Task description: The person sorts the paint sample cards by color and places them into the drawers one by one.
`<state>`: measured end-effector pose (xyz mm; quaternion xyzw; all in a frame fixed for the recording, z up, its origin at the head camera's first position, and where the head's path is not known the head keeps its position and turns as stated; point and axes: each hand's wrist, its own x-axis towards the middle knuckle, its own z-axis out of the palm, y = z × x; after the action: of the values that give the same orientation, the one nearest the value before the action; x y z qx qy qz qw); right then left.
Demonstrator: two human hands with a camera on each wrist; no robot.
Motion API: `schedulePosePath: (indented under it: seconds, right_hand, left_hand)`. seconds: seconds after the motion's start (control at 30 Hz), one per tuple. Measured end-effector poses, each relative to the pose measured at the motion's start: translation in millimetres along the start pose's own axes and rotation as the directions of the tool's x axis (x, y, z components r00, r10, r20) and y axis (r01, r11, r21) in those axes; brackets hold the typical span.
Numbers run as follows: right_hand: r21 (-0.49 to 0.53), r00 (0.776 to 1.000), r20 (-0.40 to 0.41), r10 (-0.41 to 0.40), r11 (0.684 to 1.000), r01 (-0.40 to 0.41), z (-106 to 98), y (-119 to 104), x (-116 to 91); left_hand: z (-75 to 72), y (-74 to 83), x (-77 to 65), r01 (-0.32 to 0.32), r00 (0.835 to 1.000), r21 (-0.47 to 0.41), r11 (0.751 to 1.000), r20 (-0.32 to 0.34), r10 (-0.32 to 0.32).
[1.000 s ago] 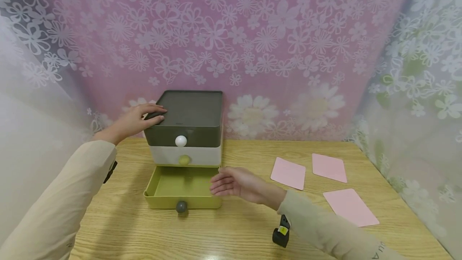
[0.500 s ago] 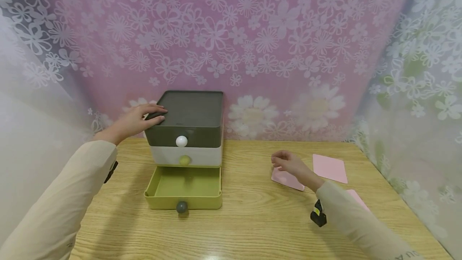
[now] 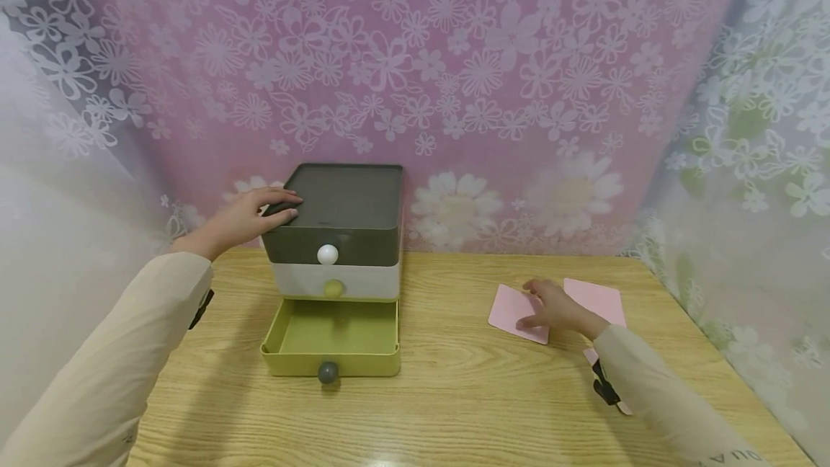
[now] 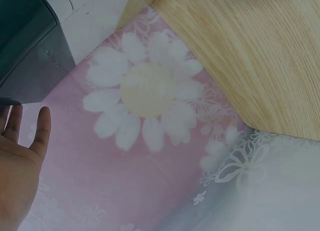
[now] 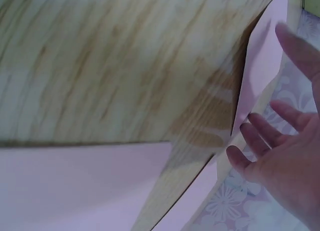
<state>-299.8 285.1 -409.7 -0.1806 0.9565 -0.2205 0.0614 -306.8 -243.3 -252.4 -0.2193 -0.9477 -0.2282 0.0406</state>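
Note:
My left hand (image 3: 243, 218) rests on the left edge of the dark top of a small drawer unit (image 3: 346, 197), fingers laid over the rim. The unit stacks a dark grey drawer, a white drawer (image 3: 288, 279) and a green bottom drawer (image 3: 285, 364); the green one is pulled out and nothing lies in it. On the right, my right hand (image 3: 560, 308) reaches over a pink square card (image 3: 509, 312), thumb and fingers spread apart around its right side. A second pink card (image 3: 599, 298) lies behind that hand. The sleeve mostly covers a third pink card (image 5: 75, 186).
Everything stands on a wood-grain table (image 3: 447, 395). A pink flowered curtain (image 3: 454, 92) hangs behind it, with pale flowered sheets (image 3: 772, 236) at the sides. The green drawer's round grey knob (image 3: 328, 372) sticks out toward the front.
My right hand has moved right from beside the green drawer to the pink cards, passing over the nearest card and then to its right side. My left hand has stayed put.

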Motion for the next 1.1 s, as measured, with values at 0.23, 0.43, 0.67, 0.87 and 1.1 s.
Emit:
schedulePosePath:
  seconds: [0.23, 0.43, 0.67, 0.87, 1.1]
  right_hand:
    - [-0.008, 0.999, 0.051, 0.016, 1.0, -0.016, -2.3, -2.8, -3.9]
    - [-0.005, 0.998, 0.054, 0.039, 0.999, -0.039, -4.4, -7.2, -4.4]
    - [0.045, 0.997, 0.082, 0.003, 0.999, -0.007, -16.6, -8.2, -1.7]
    - [0.133, 0.986, 0.137, -0.092, 0.988, 0.074, -33.5, -5.7, -1.4]
    - [0.251, 0.953, 0.276, -0.123, 0.967, 0.052, -53.8, -6.3, -6.4]
  left_hand:
    - [0.4, -0.9, 0.1, 0.0, 1.0, -0.005, 1.0, -0.001, 0.0]
    - [0.5, -0.8, 0.1, 0.004, 1.0, -0.003, 1.0, 0.001, -0.004]
    - [0.5, -0.5, 0.1, 0.003, 1.0, 0.002, 1.0, 0.0, -0.003]
    - [0.5, -1.2, 0.1, -0.007, 1.0, 0.002, 1.0, -0.007, 0.007]
    - [0.4, -0.4, -0.2, -0.007, 1.0, 0.009, 1.0, -0.006, 0.007]
